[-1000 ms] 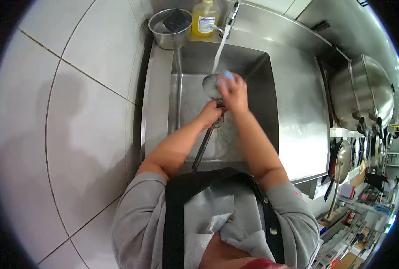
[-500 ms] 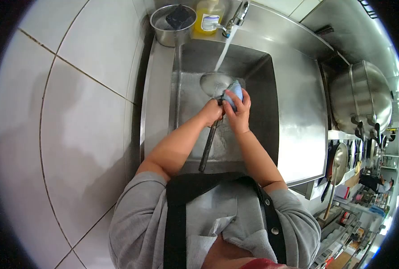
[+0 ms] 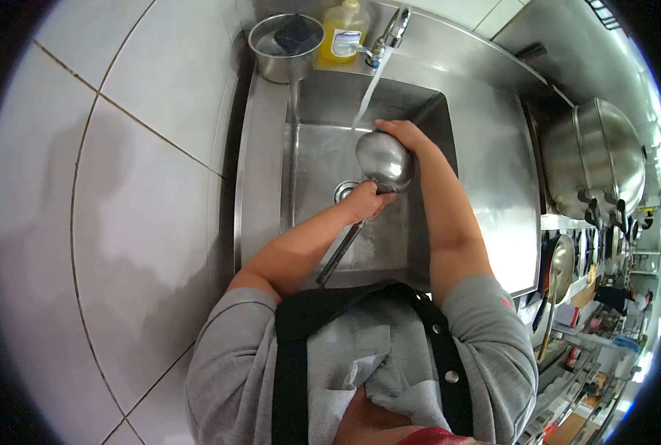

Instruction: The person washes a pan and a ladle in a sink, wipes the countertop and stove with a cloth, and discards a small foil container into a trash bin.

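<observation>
A metal ladle (image 3: 385, 162) is tilted over the sink, the rounded back of its bowl facing up. My left hand (image 3: 365, 202) is closed around its dark handle (image 3: 341, 254), close to the bowl. Curled over the far right rim of the bowl is my right hand (image 3: 403, 135), its fingertips mostly behind the metal. The blue sponge seen in it earlier is almost wholly hidden by the bowl. Water (image 3: 367, 93) runs from the faucet (image 3: 395, 30) and falls just left of the bowl.
A steel sink (image 3: 319, 152) with a drain (image 3: 344, 191) lies below my hands. Behind it stand a metal pot (image 3: 273, 68) holding a dark pad (image 3: 295, 35) and a yellow soap bottle (image 3: 341, 33). Large pots (image 3: 597, 159) are at right; a person (image 3: 623, 298) is far off.
The ladle bowl has turned over and shifted right, out of the water stream. My right hand has moved up to its far rim, and the sponge has gone behind the bowl.
</observation>
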Available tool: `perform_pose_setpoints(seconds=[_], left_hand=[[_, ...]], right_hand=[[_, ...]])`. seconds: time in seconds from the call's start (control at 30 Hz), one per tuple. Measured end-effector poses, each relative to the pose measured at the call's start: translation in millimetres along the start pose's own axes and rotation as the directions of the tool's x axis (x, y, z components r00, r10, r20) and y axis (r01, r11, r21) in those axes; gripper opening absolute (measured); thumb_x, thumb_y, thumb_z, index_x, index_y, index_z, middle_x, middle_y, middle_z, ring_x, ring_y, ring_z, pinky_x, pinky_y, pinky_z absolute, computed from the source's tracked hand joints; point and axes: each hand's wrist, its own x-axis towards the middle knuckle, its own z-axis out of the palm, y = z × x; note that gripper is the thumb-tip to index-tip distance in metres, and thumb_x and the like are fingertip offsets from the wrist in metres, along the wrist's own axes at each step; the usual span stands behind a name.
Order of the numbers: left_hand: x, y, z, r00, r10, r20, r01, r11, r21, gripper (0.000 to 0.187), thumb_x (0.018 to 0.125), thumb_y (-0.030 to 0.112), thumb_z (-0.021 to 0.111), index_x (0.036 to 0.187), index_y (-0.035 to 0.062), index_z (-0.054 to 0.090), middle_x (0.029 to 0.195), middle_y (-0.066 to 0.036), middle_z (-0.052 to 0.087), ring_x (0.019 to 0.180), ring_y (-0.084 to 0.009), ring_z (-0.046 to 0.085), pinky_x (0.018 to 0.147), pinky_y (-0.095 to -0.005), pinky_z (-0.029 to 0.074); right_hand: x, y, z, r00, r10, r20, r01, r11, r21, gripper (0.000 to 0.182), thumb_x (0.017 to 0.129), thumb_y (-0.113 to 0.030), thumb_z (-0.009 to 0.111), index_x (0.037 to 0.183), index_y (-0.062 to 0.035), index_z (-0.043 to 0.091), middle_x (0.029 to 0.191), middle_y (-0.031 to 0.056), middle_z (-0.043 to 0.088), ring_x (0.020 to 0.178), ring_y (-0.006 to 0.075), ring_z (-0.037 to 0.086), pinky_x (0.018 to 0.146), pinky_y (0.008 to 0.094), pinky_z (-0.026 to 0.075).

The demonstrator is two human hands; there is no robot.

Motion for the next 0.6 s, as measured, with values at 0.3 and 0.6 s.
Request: perform_pose_setpoints(seconds=[0.3,0.6], left_hand=[[2.0,8.8,-8.3,0.998,0.048,-0.042,-0.050,0.998,-0.049,0.019,0.087,0.022,0.060,0.077,0.0057,0.058,0.057,0.001,0.049,0.045,-0.0084,0.040,0.042,-0.0266,0.032],[13.7,3.8,-14.6,0.968,0.249,-0.032,-0.245,0.906,-0.346,0.002,0.082,0.009,0.053,0.081,0.0113,0.053,0.062,0.003,0.047,0.046,-0.0074,0.040,0.041,-0.0241,0.029]], right_hand=[[-87.4,55.9,70.8,0.662,-0.316,-0.680,0.344,0.934,-0.099,0.032,0.089,-0.026,0.055,0.116,-0.0082,0.059,0.119,0.0237,0.050,0.111,0.0387,0.046,0.095,0.0405,0.038],[-123.4,-2.8,62.7,0.469,-0.875,-0.122,0.608,0.420,-0.674,0.018,0.070,-0.021,0.071,0.088,-0.0210,0.073,0.121,0.0098,0.052,0.120,0.0347,0.040,0.099,0.0497,0.032]])
